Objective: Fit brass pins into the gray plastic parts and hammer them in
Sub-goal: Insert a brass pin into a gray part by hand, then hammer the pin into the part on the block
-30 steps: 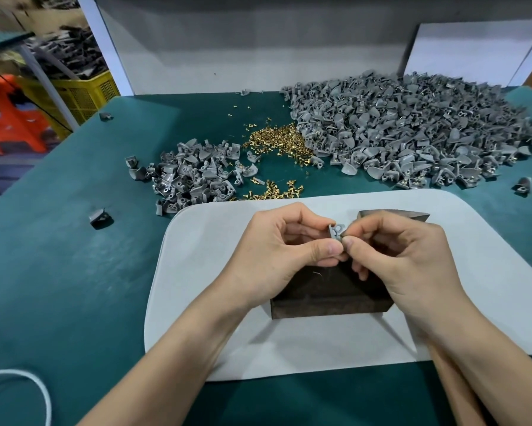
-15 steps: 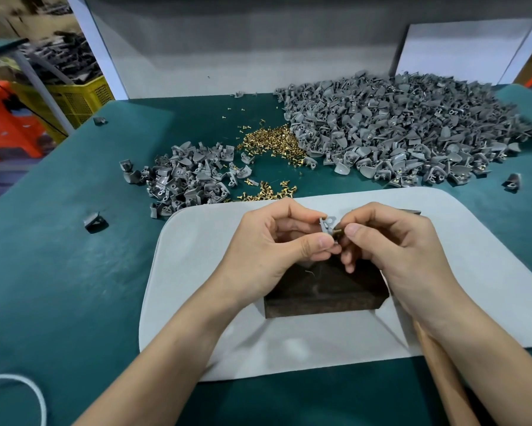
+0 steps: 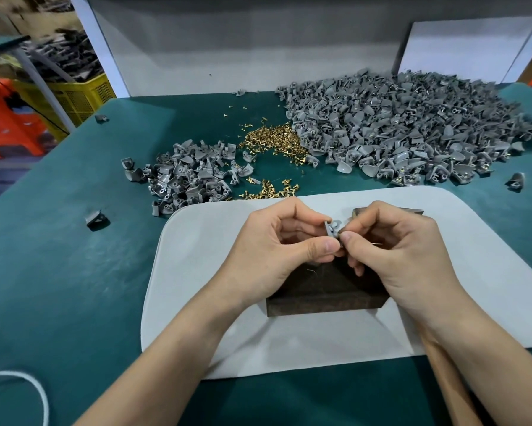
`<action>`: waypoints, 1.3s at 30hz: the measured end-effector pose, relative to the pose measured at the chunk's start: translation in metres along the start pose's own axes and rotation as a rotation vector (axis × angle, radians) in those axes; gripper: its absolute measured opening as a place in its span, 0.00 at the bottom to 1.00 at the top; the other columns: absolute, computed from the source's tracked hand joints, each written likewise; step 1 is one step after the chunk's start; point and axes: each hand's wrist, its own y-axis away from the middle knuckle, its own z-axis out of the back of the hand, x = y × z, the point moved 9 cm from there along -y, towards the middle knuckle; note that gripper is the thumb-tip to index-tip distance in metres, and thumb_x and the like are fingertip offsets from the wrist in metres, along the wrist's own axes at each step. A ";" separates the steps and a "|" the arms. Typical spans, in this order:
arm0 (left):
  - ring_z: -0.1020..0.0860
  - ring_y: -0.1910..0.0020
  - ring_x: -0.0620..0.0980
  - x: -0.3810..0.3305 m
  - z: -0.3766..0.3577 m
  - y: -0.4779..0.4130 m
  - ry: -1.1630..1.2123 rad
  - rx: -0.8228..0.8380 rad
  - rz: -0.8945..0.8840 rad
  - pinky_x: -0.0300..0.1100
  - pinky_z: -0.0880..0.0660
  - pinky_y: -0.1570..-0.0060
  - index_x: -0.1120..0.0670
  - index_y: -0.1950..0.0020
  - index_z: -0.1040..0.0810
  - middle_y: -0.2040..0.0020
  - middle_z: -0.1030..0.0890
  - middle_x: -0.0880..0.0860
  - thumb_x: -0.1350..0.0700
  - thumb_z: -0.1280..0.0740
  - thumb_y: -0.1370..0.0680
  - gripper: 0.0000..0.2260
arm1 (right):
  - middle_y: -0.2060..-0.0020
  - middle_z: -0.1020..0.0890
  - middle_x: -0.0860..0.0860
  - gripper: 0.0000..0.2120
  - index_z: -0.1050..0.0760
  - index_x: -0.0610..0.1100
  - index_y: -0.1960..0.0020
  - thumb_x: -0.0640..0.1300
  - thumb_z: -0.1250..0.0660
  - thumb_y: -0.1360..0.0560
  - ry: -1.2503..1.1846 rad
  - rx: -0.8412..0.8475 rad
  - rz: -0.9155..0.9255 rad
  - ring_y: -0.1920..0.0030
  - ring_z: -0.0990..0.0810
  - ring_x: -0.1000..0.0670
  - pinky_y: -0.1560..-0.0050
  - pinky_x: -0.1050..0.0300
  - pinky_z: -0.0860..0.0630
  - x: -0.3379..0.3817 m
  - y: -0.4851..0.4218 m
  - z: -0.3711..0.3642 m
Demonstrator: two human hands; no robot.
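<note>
**One head-worn, wide-angle view, aimed forward and down over the bench.**

The camera sits above and just behind the person's hands, and both forearms enter from the bottom edge. It is close: the left hand (image 3: pixel 273 247) and right hand (image 3: pixel 396 250) fill the middle of the frame. They meet where both pinch a gray plastic part (image 3: pixel 332 229) over the white mat (image 3: pixel 197 256). The lens faces the far wall, so the green table (image 3: pixel 58 272) runs away from it. The big pile of gray parts (image 3: pixel 396 133) and the brass pins (image 3: pixel 273 139) lie in the upper half. The wide lens bends the table's edges and takes in a yellow crate (image 3: pixel 80 96) at far left. It is the only view.
</note>
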 end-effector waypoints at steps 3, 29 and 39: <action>0.17 0.64 0.48 -0.001 0.000 0.000 -0.006 -0.002 -0.007 0.38 0.21 0.64 0.58 0.57 0.24 0.65 0.17 0.52 0.62 0.27 0.36 0.11 | 0.77 0.22 0.48 0.12 0.24 0.43 0.67 0.29 0.31 0.29 -0.001 -0.006 -0.009 0.78 0.27 0.54 0.75 0.65 0.30 -0.001 0.000 0.000; 0.17 0.65 0.45 -0.004 -0.003 0.002 -0.049 0.021 -0.034 0.36 0.21 0.64 0.58 0.59 0.24 0.66 0.17 0.49 0.66 0.28 0.35 0.09 | 0.77 0.22 0.48 0.09 0.22 0.45 0.65 0.33 0.28 0.32 0.031 0.057 -0.041 0.77 0.27 0.57 0.76 0.66 0.30 -0.007 -0.001 -0.001; 0.18 0.65 0.45 -0.004 -0.001 0.000 -0.065 0.000 -0.046 0.37 0.21 0.63 0.58 0.59 0.23 0.67 0.18 0.49 0.70 0.29 0.33 0.10 | 0.75 0.22 0.48 0.12 0.23 0.46 0.66 0.31 0.29 0.30 0.046 0.056 -0.001 0.76 0.27 0.56 0.74 0.66 0.29 -0.005 -0.002 -0.002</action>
